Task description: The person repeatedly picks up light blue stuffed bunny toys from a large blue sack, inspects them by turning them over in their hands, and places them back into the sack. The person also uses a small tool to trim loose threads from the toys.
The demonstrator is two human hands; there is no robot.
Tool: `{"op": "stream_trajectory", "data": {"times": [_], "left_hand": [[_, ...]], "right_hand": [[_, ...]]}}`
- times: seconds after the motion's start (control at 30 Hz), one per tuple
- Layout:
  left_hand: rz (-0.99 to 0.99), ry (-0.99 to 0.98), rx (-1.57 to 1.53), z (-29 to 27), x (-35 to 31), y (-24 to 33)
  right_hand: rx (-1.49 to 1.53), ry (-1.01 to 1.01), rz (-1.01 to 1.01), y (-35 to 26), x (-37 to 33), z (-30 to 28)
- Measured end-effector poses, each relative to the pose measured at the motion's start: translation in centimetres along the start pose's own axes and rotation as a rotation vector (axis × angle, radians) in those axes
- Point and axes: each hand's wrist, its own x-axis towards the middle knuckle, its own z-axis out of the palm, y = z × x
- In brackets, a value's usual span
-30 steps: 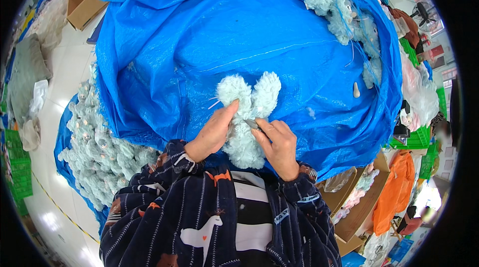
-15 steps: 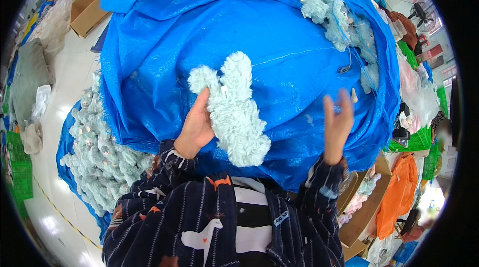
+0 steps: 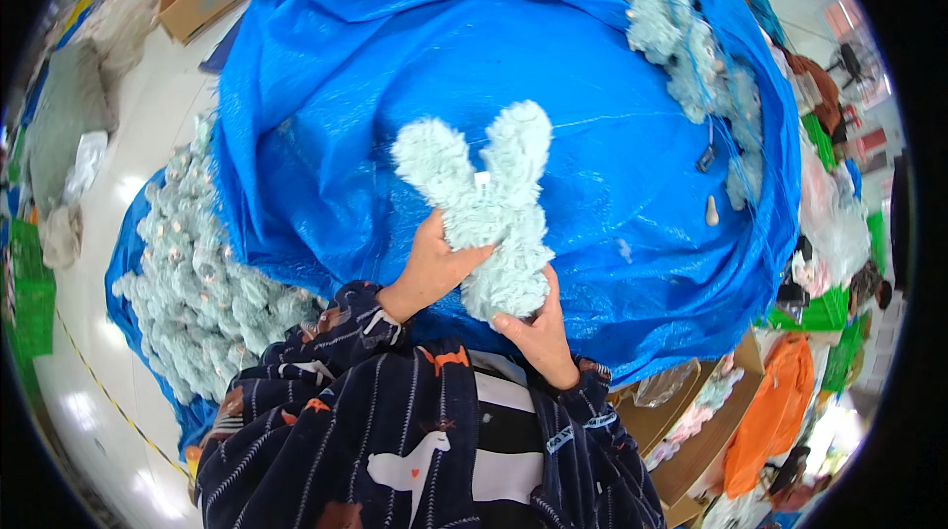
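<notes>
Plush bunny (image 3: 486, 208) between both hands

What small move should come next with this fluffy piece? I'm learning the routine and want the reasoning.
Probably turn the pale blue plush piece over in place to check its other side. Both the left hand and the right hand grip its lower end, its two ears point up over the blue tarp, and only one face shows.

**A soft-toy workshop floor**

A blue tarpaulin (image 3: 592, 65) covers the worktable. Pale blue plush pieces (image 3: 197, 302) lie heaped at lower left, with more (image 3: 681, 35) at upper right. Cardboard boxes (image 3: 691, 440) crowd the lower right.
</notes>
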Motion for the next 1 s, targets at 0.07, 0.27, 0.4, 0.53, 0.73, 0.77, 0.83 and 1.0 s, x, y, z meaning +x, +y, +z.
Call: {"op": "stream_trajectory", "data": {"times": [0.07,0.27,0.4,0.53,0.73,0.77,0.83,1.0], "left_hand": [[0.006,0.042,-0.047,-0.3,-0.4,-0.6],[0.014,-0.115,0.064,-2.3,-1.0,-0.7],[-0.073,-0.215,-0.131,-2.4,-1.3,0.7],[0.182,-0.179,0.211,-1.6,-1.8,0.5],[0.047,-0.3,0.202,-2.8,-1.7,0.4],[0.053,-0.257,0.117,-3.0,-1.8,0.3],[0.059,-0.216,-0.061,-3.1,-1.8,-0.6],[0.022,-0.068,-0.134,-3.5,-2.3,-0.7]], "right_hand": [[0.053,0.065,0.163,0.3,0.1,0.0],[0.288,0.116,0.27,1.0,-0.1,0.6],[0.227,0.197,0.197,1.3,-0.3,0.8],[0.086,0.227,0.161,1.8,-0.1,1.2],[0.222,0.235,0.231,0.5,-0.3,2.9],[0.191,0.19,0.229,0.6,-0.3,3.0],[0.127,0.144,0.201,1.0,-0.2,2.5],[-0.03,0.107,0.061,1.2,0.3,2.9]]}}
